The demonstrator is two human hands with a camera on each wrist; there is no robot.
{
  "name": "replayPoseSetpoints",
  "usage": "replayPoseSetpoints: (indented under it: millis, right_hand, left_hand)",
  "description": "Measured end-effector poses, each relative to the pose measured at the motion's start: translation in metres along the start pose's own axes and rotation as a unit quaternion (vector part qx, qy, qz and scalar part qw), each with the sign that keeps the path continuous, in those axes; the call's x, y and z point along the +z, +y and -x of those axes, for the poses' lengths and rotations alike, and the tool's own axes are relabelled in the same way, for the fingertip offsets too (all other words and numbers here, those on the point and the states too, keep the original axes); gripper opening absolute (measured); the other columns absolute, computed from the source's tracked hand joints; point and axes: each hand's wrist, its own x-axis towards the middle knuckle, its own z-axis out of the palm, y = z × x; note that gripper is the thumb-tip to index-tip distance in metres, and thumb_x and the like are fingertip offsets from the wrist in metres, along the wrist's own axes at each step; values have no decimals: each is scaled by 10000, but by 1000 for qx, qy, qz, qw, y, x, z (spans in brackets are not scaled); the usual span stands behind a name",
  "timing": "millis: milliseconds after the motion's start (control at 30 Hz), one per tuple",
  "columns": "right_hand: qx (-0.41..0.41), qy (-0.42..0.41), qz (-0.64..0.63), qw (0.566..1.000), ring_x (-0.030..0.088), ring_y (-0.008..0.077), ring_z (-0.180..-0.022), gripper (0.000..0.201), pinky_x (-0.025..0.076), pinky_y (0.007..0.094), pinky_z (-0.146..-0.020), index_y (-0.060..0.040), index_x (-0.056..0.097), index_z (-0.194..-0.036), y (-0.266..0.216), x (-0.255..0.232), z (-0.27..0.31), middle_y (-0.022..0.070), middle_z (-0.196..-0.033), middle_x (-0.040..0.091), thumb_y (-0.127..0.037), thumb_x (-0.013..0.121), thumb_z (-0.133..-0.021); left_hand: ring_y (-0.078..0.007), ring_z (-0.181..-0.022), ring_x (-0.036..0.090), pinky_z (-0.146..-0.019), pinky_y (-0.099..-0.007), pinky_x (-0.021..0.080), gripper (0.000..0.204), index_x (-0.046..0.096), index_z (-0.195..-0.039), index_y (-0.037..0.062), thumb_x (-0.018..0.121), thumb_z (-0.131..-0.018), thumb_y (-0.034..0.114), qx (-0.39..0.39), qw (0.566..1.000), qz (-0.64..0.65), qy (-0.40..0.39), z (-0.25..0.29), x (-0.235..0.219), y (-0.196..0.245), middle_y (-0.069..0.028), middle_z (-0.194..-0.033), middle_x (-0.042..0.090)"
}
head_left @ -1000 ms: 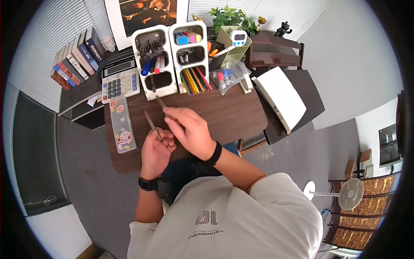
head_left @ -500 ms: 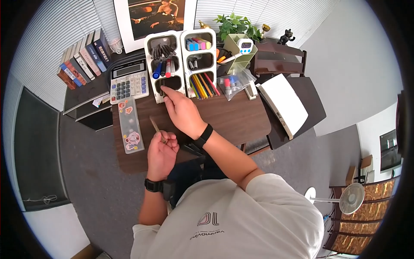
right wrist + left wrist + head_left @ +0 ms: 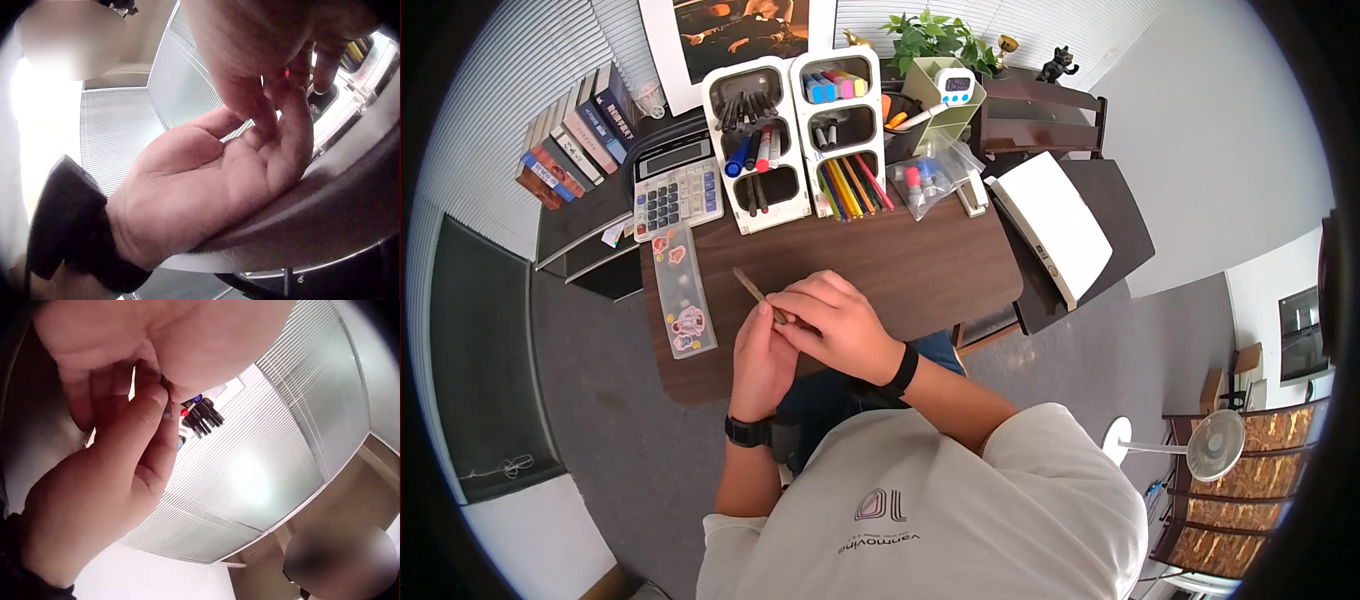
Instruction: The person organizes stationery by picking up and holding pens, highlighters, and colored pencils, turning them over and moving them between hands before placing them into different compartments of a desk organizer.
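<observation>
My left hand [image 3: 762, 368] holds a slim grey-brown pen-like stick [image 3: 746, 282] over the table, its bare end pointing up and left in the head view. The fingers of my right hand [image 3: 840, 325] meet the left fingertips and pinch the stick's lower part. In the left wrist view most of the stick is hidden between the two hands. Two dark thin sticks [image 3: 757, 195] stand in the bottom compartment of the left white organizer [image 3: 795, 222]. Above them are blue, black and red markers [image 3: 755, 150] and several black pens [image 3: 746, 108].
A second white organizer [image 3: 798, 140] holds highlighters and coloured pencils [image 3: 855, 188]. A calculator [image 3: 678, 200] and a stickered pencil case [image 3: 684, 290] lie on the left. On the right are a clear bag [image 3: 930, 185], a stapler [image 3: 972, 195] and a white box [image 3: 1055, 225].
My right hand reached to the left organizer's bottom compartment with a stick and came back to my left hand. Two sticks now show in that compartment, where one showed before.
</observation>
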Motion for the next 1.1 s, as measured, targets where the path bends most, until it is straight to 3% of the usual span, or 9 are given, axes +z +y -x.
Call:
replayPoseSetpoints:
  millis: [267, 400, 667, 700, 733, 867, 933, 1000, 1100]
  right_hand:
    - [41, 129, -14, 991, 719, 273, -925, 291, 579, 364, -791, -34, 714, -1226, 4, 7, -16, 135, -1132, 726, -18, 705, -935]
    - [193, 101, -101, 971, 723, 206, -927, 340, 575, 321, -779, -18, 624, -1327, 15, 24, -43, 135, -1146, 730, -56, 664, -991]
    - [193, 25, -124, 973, 692, 198, -855, 493, 562, 329, -771, -26, 494, -1464, 44, 43, -58, 153, -1150, 722, -32, 625, -990]
    - [203, 17, -124, 971, 701, 258, -853, 554, 565, 365, -786, -25, 451, -1502, 43, 43, -58, 176, -1133, 715, -39, 622, -976]
    - [214, 10, -124, 969, 710, 318, -852, 615, 568, 401, -801, -24, 409, -1540, 42, 42, -57, 199, -1115, 707, -47, 618, -962]
    - [239, 6, -141, 961, 704, 305, -842, 713, 566, 388, -798, -26, 337, -1600, 36, 34, -51, 191, -1110, 704, -54, 629, -951]
    - [257, -15, -163, 953, 658, 190, -782, 754, 553, 326, -747, -48, 312, -1631, 40, 34, -46, 152, -1139, 696, -63, 651, -957]
    - [240, -13, -159, 958, 653, 181, -778, 756, 550, 322, -738, -44, 314, -1630, 34, 29, -42, 143, -1127, 691, -63, 655, -956]
    - [196, -1, -183, 963, 627, 151, -747, 666, 529, 288, -696, -55, 415, -1569, 1, 9, -39, 68, -956, 656, -30, 672, -955]
  left_hand:
    - [-205, -1010, 644, -988, -397, 518, 469, 619, -1135, 28, 323, -1169, 390, -28, 999, -20, 5, 0, 12, 8, -91, -1107, 675]
    - [-206, -1014, 645, -986, -396, 519, 422, 621, -1141, 30, 368, -1155, 367, -44, 999, -8, 4, 1, 1, 8, -103, -1092, 682]
    - [-190, -1014, 648, -1026, -403, 509, 343, 626, -1135, 82, 442, -1134, 370, -28, 997, 46, 49, 3, -5, 8, -69, -1076, 689]
    - [-190, -1014, 648, -1026, -403, 509, 343, 626, -1135, 82, 442, -1134, 370, -27, 997, 46, 49, 3, -6, 8, -69, -1076, 689]
    - [-190, -1025, 646, -1041, -418, 505, 334, 625, -1137, 85, 444, -1133, 366, -15, 997, 58, 51, 3, -6, 7, -66, -1079, 688]
    - [-193, -1055, 639, -1074, -465, 492, 320, 621, -1134, 91, 447, -1130, 360, 15, 996, 72, 55, 4, -7, 5, -64, -1087, 686]
    - [-187, -1054, 640, -1067, -448, 497, 288, 621, -1142, 86, 467, -1126, 329, 27, 996, 58, 66, 4, -3, 4, -60, -1079, 682]
    - [-182, -1053, 640, -1060, -431, 502, 257, 621, -1151, 81, 486, -1122, 298, 40, 995, 41, 77, 2, 6, 7, -56, -1070, 678]
    - [-148, -1022, 644, -974, -347, 554, 180, 617, -1229, 36, 586, -1076, 126, 159, 966, -161, 123, -5, 26, 25, -69, -1129, 649]
